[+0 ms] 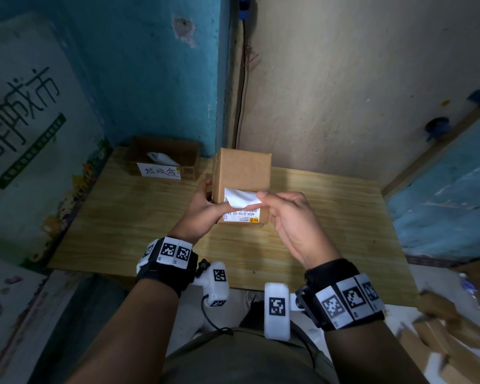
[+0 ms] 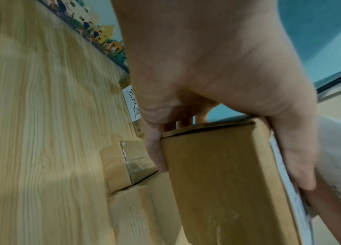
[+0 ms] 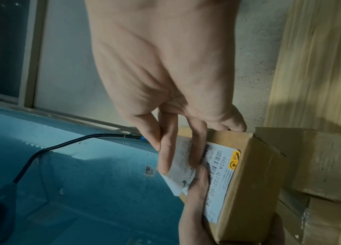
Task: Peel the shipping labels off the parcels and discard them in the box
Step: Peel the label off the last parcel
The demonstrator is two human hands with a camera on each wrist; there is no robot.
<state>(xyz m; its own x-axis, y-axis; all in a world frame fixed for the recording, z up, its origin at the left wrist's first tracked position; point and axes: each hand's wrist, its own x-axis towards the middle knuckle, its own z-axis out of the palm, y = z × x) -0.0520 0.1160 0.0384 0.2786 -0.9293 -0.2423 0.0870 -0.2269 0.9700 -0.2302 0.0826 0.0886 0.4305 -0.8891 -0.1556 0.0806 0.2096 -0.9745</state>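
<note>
I hold a brown cardboard parcel [image 1: 243,173] above the wooden table. My left hand [image 1: 214,202] grips its left side, thumb lying across the white shipping label [image 1: 240,200]. The label's upper part is peeled and folded down; its printed lower strip still sticks to the parcel [image 3: 249,179]. My right hand [image 1: 263,202] pinches the loose flap of the label [image 3: 183,159] between thumb and fingers. The open discard box [image 1: 139,151] with a handwritten tag stands at the table's back left, a crumpled white label [image 1: 161,159] inside.
Two more cardboard parcels [image 2: 123,165] lie on the table [image 1: 330,217] just behind the held one, seen in both wrist views. Walls close the table in at the back and left. Loose cardboard pieces [image 1: 441,336] lie on the floor at lower right.
</note>
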